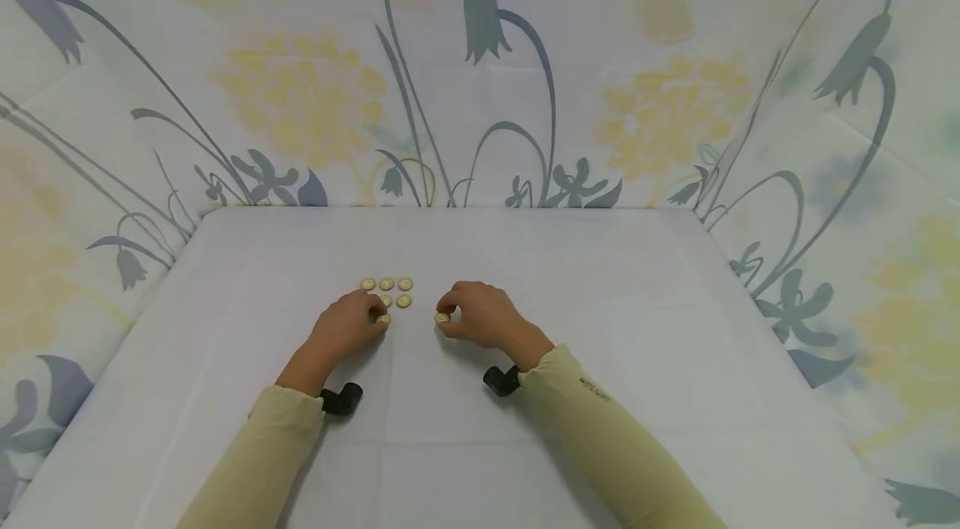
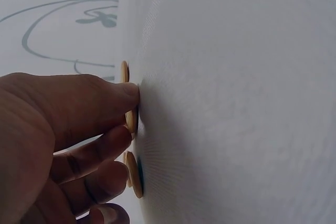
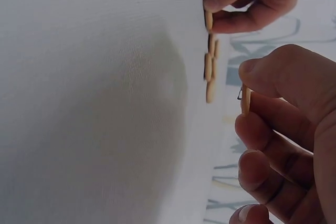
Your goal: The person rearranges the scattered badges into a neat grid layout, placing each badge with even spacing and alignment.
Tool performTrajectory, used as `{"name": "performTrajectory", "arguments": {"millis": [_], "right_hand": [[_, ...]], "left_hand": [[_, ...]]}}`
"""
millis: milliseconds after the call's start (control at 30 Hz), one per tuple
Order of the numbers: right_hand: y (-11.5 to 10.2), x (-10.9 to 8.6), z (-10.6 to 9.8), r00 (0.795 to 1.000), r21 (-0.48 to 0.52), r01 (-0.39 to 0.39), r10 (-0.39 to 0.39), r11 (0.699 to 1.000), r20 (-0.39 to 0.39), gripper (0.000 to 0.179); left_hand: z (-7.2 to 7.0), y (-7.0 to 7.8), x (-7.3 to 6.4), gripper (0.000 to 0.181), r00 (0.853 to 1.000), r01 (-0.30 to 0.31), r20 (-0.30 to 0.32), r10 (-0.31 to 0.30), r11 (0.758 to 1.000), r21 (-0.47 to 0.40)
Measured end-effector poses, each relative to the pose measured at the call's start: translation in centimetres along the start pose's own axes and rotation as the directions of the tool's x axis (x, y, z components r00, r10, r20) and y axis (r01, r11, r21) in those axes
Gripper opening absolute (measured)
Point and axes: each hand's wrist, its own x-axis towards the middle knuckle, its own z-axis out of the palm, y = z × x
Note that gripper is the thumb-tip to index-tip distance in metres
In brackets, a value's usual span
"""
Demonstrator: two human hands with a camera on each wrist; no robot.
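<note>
Small, round, pale wooden-looking discs lie in short rows on the white cloth, among them one disc (image 1: 405, 284) at the far right of the back row and another disc (image 1: 404, 301) in front of it. My left hand (image 1: 347, 326) pinches a front disc (image 2: 132, 120) by its edge, thumb and fingertip on opposite sides, down at the cloth. To the right, my right hand (image 1: 483, 316) holds a single disc (image 3: 246, 99) between thumb and index finger, above the cloth. A small dark mark shows on its face. My left hand partly hides the rows.
A white cloth (image 1: 600, 262) covers the table. Behind it and at both sides hangs flower-patterned fabric (image 1: 570, 96). Black wrist cameras sit at the left wrist (image 1: 343, 400) and right wrist (image 1: 501, 381), below the sleeves' cuffs.
</note>
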Motion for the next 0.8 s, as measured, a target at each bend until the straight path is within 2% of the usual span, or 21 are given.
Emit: {"name": "performTrajectory", "arguments": {"millis": [200, 367, 800], "right_hand": [[-0.8, 1.6, 0.7, 0.999, -0.026, -0.006, 0.007, 1.000, 0.036, 0.025], [-1.4, 2.7, 1.2, 0.999, -0.036, -0.006, 0.007, 0.999, 0.031, 0.025], [-3.3, 4.2, 1.2, 0.998, -0.038, -0.015, 0.017, 0.999, 0.055, 0.025]], "left_hand": [[0.0, 0.0, 0.1, 0.023, 1.000, 0.010, 0.008, -0.010, 1.000, -0.004], [-0.1, -0.2, 0.2, 0.022, 1.000, 0.021, 0.012, -0.021, 1.000, -0.017], [-0.2, 0.0, 0.1, 0.023, 0.999, 0.029, 0.018, -0.028, 0.998, -0.048]]}}
